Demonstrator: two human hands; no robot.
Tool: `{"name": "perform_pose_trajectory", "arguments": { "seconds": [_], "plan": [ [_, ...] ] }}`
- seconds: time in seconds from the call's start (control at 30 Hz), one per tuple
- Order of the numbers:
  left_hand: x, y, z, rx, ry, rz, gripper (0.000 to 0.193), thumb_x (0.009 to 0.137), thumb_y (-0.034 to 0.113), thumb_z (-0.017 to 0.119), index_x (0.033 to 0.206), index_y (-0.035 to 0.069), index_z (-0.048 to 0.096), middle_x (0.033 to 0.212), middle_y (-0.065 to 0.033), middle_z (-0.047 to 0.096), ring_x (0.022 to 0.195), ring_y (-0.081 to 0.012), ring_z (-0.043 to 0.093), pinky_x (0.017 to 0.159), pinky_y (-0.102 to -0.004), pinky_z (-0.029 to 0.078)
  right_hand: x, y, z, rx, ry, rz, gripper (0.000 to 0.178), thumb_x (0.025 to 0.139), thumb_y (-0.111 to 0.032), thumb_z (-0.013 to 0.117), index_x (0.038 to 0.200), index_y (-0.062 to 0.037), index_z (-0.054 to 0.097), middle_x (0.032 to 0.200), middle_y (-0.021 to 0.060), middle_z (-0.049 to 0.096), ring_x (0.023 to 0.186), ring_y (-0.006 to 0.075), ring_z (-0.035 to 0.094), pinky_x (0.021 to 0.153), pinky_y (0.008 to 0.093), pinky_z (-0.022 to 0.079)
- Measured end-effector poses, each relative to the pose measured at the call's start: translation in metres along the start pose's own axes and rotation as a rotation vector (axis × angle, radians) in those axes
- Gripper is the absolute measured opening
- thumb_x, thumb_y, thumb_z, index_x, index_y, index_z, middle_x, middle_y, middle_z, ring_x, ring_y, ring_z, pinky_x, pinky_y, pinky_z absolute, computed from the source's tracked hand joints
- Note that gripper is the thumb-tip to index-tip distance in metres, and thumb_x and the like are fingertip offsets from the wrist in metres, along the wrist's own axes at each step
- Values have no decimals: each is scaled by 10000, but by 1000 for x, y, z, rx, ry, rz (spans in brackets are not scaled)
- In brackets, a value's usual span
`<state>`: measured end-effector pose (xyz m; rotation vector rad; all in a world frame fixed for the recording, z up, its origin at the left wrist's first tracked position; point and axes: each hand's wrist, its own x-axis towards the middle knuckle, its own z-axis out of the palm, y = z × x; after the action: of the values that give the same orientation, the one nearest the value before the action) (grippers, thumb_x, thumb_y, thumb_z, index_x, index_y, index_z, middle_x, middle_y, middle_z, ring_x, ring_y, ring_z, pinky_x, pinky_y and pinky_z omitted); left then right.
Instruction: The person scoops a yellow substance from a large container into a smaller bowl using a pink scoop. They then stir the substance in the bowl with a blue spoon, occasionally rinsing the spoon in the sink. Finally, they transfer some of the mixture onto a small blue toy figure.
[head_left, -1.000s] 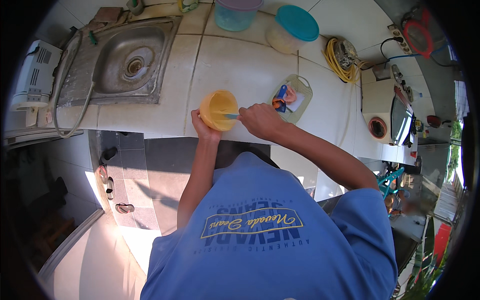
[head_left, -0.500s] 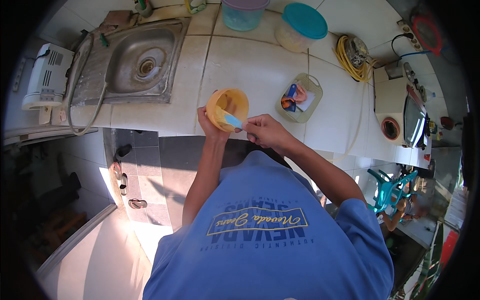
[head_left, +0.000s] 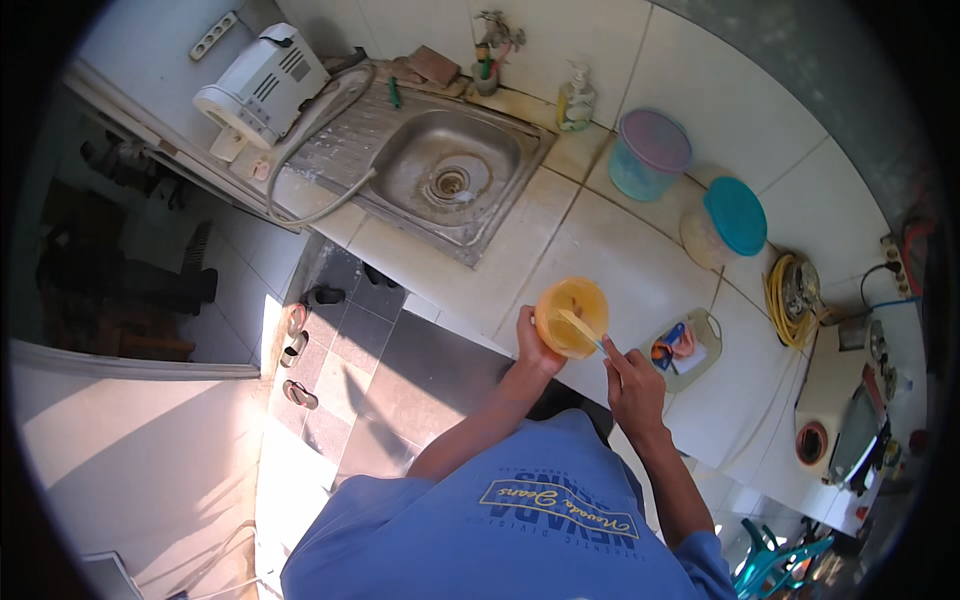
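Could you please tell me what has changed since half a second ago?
The right hand has shifted the spatula: its blue face showed broadly at the yellow bowl's rim; now a yellowish length shows inside. The camera has swung and tilted, moving the sink rightward in view and revealing the tap. Unchanged: left hand gripping the bowl, right holding the spatula.

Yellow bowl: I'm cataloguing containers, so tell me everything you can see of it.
The yellow bowl is round and smooth, apparently plastic, its open mouth facing the camera; its contents are hard to make out. The left hand holds its left side, and a tool in the right hand reaches inside. It is by the front edge of the white tiled counter; whether it rests there is unclear.
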<state>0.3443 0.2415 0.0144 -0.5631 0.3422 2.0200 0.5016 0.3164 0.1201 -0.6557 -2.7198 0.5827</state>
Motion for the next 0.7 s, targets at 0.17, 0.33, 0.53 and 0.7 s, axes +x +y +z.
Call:
{"name": "perform_pose_trajectory", "arguments": {
  "seconds": [0.17,0.33,0.53,0.7],
  "plan": [
    [1,4,8,-93,192,6,576,888,388,316,1314,61,521,1273,-161,568,1171,-333,552,1023,-522,431,-4,-8,40,185,79,-37,454,894,0,594,1333,-121,599,780,103,519,663,244,539,625,366,446],
    [-13,14,38,-145,175,158,571,900,377,290,1322,62,509,1282,-165,545,1133,-337,557,1004,-533,432,-6,-22,32,181,54,-28,473,908,15,568,1366,-100,562,793,115,502,665,266,530,626,377,447],
    [-8,38,43,-148,103,208,578,893,361,268,1368,103,474,1352,-141,486,1244,-348,491,1030,-559,402,-33,6,9,194,68,-55,453,881,-6,624,1312,-145,622,711,80,473,592,195,482,567,329,424],
    [-30,38,52,-92,-201,109,516,984,439,345,1366,120,480,1346,-115,531,1242,-324,515,1030,-538,432,-14,-5,-2,856,35,185,320,948,-85,583,1262,-40,625,730,33,585,591,81,485,529,227,402]
  ]
}}
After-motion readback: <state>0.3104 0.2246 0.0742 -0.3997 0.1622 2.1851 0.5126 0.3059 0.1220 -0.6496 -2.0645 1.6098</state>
